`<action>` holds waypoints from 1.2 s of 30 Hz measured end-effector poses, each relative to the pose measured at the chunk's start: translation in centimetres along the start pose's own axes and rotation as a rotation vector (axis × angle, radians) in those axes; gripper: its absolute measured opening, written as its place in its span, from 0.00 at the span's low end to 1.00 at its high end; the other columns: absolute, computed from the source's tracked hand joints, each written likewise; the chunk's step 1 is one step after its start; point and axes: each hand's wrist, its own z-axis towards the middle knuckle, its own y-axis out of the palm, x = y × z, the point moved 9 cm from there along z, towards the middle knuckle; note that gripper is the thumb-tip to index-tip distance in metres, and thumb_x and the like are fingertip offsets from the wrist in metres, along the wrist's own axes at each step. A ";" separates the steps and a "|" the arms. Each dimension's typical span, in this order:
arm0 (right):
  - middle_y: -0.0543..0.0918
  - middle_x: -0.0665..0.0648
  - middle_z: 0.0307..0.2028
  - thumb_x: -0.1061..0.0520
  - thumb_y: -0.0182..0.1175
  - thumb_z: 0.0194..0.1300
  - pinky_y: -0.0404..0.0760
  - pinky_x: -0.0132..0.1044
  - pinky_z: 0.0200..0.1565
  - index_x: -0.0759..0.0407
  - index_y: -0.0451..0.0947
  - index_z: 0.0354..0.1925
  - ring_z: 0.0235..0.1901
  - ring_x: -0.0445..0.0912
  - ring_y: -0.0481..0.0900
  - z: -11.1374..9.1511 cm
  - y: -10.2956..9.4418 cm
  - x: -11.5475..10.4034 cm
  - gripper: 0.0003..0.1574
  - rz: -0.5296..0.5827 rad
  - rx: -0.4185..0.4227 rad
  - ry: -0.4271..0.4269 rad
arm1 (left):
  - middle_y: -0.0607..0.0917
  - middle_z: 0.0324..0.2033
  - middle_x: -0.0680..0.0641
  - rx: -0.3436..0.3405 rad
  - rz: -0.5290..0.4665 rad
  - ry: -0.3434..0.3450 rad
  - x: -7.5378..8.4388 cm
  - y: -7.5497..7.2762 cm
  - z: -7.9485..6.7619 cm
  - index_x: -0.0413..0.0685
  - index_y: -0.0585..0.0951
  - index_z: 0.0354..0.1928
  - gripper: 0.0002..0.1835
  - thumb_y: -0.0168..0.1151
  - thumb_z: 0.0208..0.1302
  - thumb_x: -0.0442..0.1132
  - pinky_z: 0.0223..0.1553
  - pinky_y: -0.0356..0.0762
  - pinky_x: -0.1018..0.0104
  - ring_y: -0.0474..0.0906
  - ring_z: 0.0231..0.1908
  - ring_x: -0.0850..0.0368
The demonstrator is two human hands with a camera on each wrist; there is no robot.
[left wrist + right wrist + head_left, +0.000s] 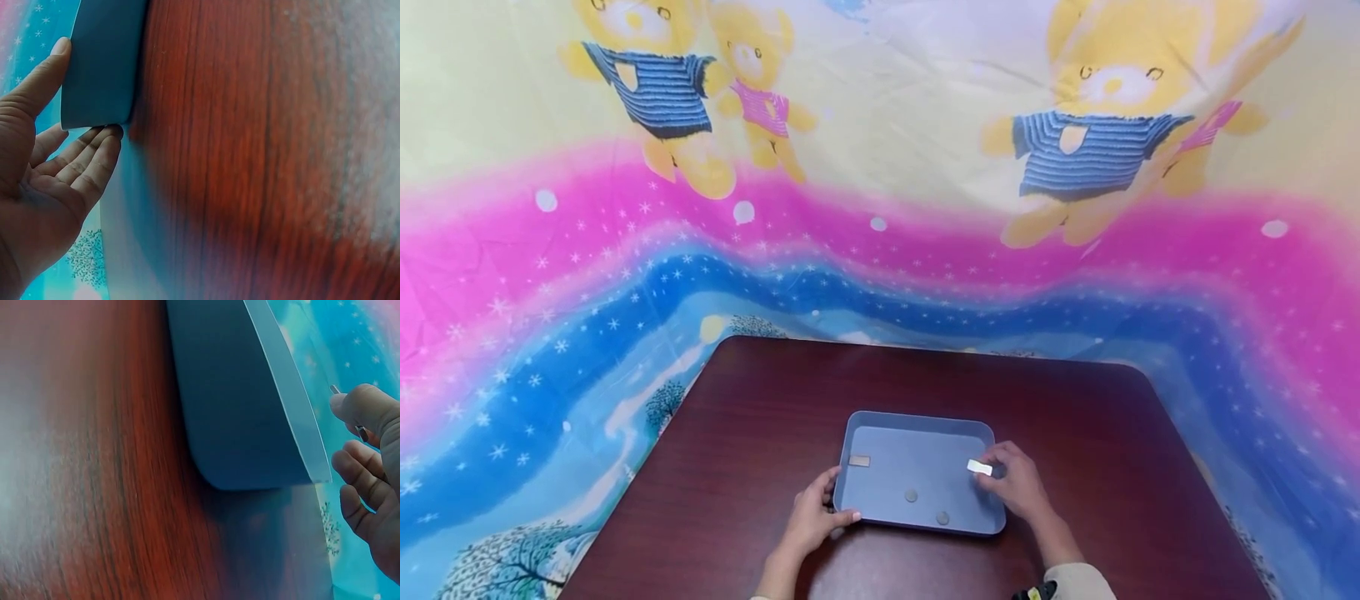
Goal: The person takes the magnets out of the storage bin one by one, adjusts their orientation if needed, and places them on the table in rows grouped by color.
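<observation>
A shallow blue-grey tray lies on the dark red-brown table. My left hand holds its front left corner; in the left wrist view the thumb lies at the rim and the fingertips touch the side wall. Over the tray's right side, my right hand pinches a small shiny rectangular metal piece between thumb and finger. Only the ends of that piece show in the right wrist view. Inside the tray lie a small brownish rectangular piece at the left and two coin-like grey discs, one near the middle, another by the front wall.
The wood-grain table extends around the tray on every side. A printed cloth with bears and snowflakes hangs behind and beside the table. A dark band circles the right wrist near a light sleeve.
</observation>
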 end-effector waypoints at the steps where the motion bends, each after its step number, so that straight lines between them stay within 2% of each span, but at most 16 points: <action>1: 0.76 0.48 0.33 0.64 0.75 0.37 0.75 0.38 0.34 0.51 0.79 0.24 0.32 0.45 0.74 0.0 -0.1 0.2 0.16 -0.003 -0.002 0.011 | 0.80 0.43 0.38 0.000 -0.006 0.002 0.0 0.0 0.0 0.35 0.68 0.61 0.44 0.78 0.40 0.41 0.35 0.77 0.64 0.78 0.38 0.47; 8: 0.76 0.52 0.36 0.64 0.73 0.43 0.78 0.40 0.35 0.55 0.80 0.29 0.33 0.46 0.75 -0.3 -0.6 1.6 0.13 0.002 -0.036 0.082 | 0.79 0.44 0.37 -0.006 -0.015 0.010 0.0 0.0 0.1 0.34 0.67 0.62 0.45 0.78 0.40 0.41 0.35 0.77 0.65 0.77 0.37 0.48; 14: 0.77 0.53 0.34 0.64 0.73 0.44 0.77 0.38 0.34 0.55 0.80 0.29 0.32 0.45 0.74 -0.7 -1.1 3.3 0.13 -0.004 -0.037 0.130 | 0.79 0.43 0.37 -0.018 -0.036 0.002 -0.3 0.2 0.0 0.34 0.67 0.62 0.45 0.78 0.40 0.40 0.34 0.77 0.67 0.77 0.37 0.49; 18: 0.77 0.53 0.35 0.63 0.72 0.45 0.76 0.40 0.35 0.55 0.80 0.29 0.32 0.46 0.74 -0.8 -1.4 4.1 0.12 -0.022 -0.051 0.144 | 0.79 0.42 0.38 -0.018 -0.059 -0.001 -0.5 0.2 0.0 0.34 0.67 0.62 0.45 0.78 0.40 0.38 0.34 0.77 0.67 0.76 0.37 0.48; 26: 0.77 0.54 0.35 0.64 0.72 0.45 0.74 0.41 0.35 0.56 0.80 0.30 0.31 0.47 0.73 -0.6 -2.3 5.7 0.12 -0.063 -0.075 0.112 | 0.79 0.42 0.38 -0.009 -0.073 0.004 -0.7 0.1 0.0 0.35 0.68 0.62 0.45 0.78 0.40 0.39 0.35 0.77 0.66 0.76 0.36 0.48; 36: 0.76 0.53 0.32 0.62 0.70 0.47 0.74 0.40 0.34 0.59 0.80 0.30 0.31 0.46 0.74 -0.5 -2.3 8.0 0.10 -0.078 -0.141 0.176 | 0.78 0.42 0.38 -0.003 -0.079 0.017 -0.7 0.1 0.2 0.35 0.67 0.62 0.45 0.78 0.40 0.40 0.35 0.78 0.66 0.76 0.37 0.46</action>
